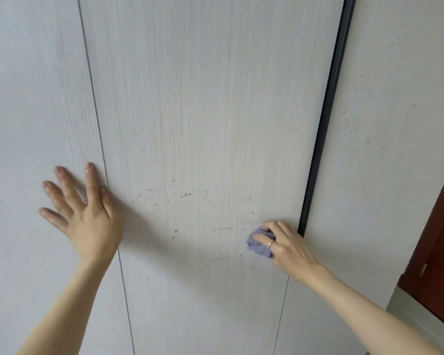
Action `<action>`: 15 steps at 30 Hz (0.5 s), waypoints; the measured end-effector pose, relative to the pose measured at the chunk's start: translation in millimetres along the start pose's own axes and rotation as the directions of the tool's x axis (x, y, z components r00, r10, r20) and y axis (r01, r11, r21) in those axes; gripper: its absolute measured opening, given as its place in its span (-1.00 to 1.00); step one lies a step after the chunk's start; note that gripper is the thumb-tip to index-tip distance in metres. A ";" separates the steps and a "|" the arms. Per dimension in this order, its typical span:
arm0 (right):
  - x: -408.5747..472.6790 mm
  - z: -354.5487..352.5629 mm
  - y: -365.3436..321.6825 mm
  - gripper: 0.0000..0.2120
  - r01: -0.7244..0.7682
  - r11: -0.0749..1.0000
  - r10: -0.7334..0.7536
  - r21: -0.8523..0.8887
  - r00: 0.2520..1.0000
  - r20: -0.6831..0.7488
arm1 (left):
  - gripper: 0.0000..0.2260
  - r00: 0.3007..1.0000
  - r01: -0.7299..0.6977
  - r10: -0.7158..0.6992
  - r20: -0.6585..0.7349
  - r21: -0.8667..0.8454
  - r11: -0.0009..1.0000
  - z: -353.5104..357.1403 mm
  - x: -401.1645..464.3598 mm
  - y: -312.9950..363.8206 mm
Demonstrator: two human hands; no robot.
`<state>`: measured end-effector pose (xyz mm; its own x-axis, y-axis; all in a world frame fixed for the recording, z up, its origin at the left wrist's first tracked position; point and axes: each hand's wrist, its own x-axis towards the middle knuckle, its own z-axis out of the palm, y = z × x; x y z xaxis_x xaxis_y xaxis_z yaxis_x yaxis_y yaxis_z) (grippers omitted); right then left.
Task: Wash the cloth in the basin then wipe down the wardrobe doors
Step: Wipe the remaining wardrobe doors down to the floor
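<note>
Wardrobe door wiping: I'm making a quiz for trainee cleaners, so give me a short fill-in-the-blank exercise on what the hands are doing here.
1. The right hand grips a bunched cloth whose colour is ____.
2. The left hand rests on the wardrobe door with its fingers ____.
3. The cloth is pressed near the door's ____ edge, next to the black strip.
4. On one finger of the right hand sits a ____.

Missing words: purple; spread; right; ring
</note>
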<state>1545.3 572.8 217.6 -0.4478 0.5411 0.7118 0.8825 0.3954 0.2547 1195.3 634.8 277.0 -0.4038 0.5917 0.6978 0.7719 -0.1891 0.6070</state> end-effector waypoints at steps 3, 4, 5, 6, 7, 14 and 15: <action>34.0 -18.5 11.9 -0.46 -0.207 0.973 0.227 0.098 0.924 -0.308 | -0.54 0.999 -0.051 0.052 -0.008 0.009 0.999 0.8 -10.8 -11.7; 49.6 -25.5 19.3 -0.51 -0.295 0.941 0.339 0.169 0.840 -0.424 | -0.54 0.997 -0.070 0.070 -0.016 0.002 0.998 3.0 -13.5 -16.3; 66.0 -34.9 27.4 -0.56 -0.372 0.891 0.455 0.261 0.738 -0.499 | -0.54 0.997 -0.078 0.079 -0.019 0.006 0.997 4.5 -14.6 -19.4; 77.7 -40.1 32.4 -0.59 -0.422 0.848 0.530 0.321 0.649 -0.546 | -0.54 0.995 -0.094 0.094 -0.035 0.007 0.996 7.1 -20.1 -23.6; 84.7 -41.7 34.3 -0.61 -0.450 0.823 0.564 0.346 0.587 -0.580 | -0.54 0.993 -0.109 0.110 -0.051 0.020 0.994 9.4 -24.4 -28.9; 40.8 17.6 -15.4 -0.61 0.133 0.969 -0.202 -0.207 0.911 -0.360 | -0.55 0.988 -0.141 0.143 -0.064 0.029 0.990 26.6 -47.5 -56.2; 38.4 11.7 -12.6 -0.62 0.227 0.930 -0.314 -0.290 0.901 -0.299 | -0.55 0.986 -0.144 0.147 -0.073 0.045 0.989 29.5 -50.1 -59.5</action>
<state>1515.3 597.3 234.0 -0.6374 0.1416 0.7575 0.7603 0.2754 0.5883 1184.1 639.5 194.7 -0.3205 0.4988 0.8053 0.8434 -0.2367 0.4823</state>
